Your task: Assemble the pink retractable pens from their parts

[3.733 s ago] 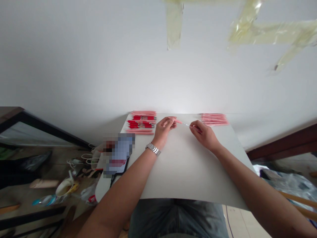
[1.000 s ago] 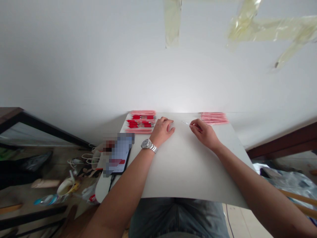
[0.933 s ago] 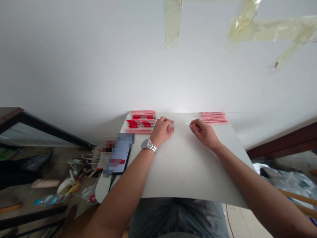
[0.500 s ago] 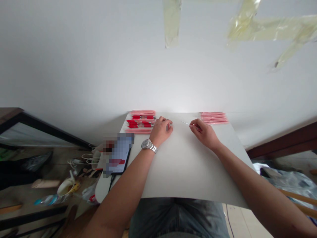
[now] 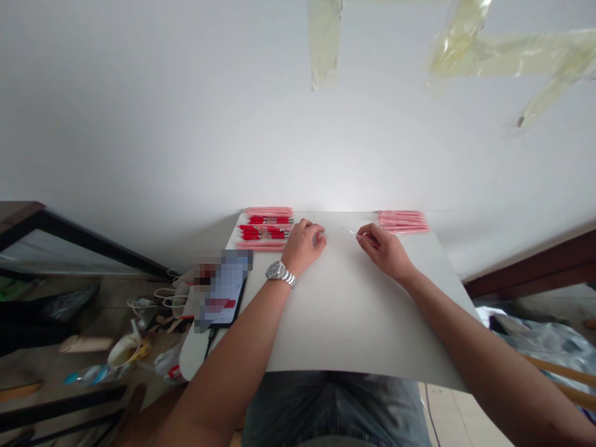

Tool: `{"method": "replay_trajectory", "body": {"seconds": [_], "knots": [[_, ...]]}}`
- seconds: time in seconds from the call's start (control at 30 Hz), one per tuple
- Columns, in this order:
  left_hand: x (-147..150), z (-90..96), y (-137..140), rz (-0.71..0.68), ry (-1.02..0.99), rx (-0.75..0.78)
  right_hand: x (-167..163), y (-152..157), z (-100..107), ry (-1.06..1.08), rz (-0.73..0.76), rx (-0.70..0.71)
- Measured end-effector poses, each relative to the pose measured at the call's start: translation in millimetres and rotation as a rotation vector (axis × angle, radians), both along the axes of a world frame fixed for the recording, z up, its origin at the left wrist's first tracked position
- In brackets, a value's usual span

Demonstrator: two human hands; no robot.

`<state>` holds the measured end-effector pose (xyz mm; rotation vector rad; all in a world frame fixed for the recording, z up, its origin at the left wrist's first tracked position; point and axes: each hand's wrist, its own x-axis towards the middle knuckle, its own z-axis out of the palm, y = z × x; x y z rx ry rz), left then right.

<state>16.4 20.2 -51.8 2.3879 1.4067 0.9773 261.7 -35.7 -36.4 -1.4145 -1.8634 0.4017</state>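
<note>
My right hand [image 5: 382, 249] is closed in a pinch around a thin pale pen refill [image 5: 349, 231], whose narrow end points left towards my other hand. My left hand [image 5: 305, 245], with a silver watch on its wrist, has thumb and fingers curled together; whatever lies between them is too small to make out. Just left of it lie several red pens [image 5: 265, 235] with silver tips, between rows of slender pink sticks [image 5: 269, 212]. A second pile of pink sticks [image 5: 403, 221] lies beyond my right hand, against the wall.
The white table [image 5: 344, 323] stands against a white wall with yellowed tape. A phone [image 5: 228, 288] with a cable lies at its left edge, its screen blurred out. On the floor to the left are a cup [image 5: 123, 351], a plastic bottle [image 5: 93, 375] and cords.
</note>
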Motion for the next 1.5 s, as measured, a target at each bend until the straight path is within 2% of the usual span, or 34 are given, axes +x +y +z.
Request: {"method": "replay_trajectory", "body": {"seconds": [0.27, 0.47, 0.67, 1.5], "knots": [[1.7, 6.4, -3.0, 0.004, -0.088, 0.002, 0.1, 0.0, -0.4, -0.003, 0.02, -0.007], [9.8, 15.8, -12.3, -0.174, -0.252, -0.016, -1.1, -0.3, -0.3, 0.002, 0.041, -0.017], [19.0, 15.6, -18.6, -0.23, -0.356, -0.073, -1.0, -0.9, -0.8, -0.007, 0.049, -0.017], [20.8, 16.5, -19.4, -0.259, -0.34, -0.103, -2.1, -3.5, 1.0, -0.011, 0.078, -0.065]]}}
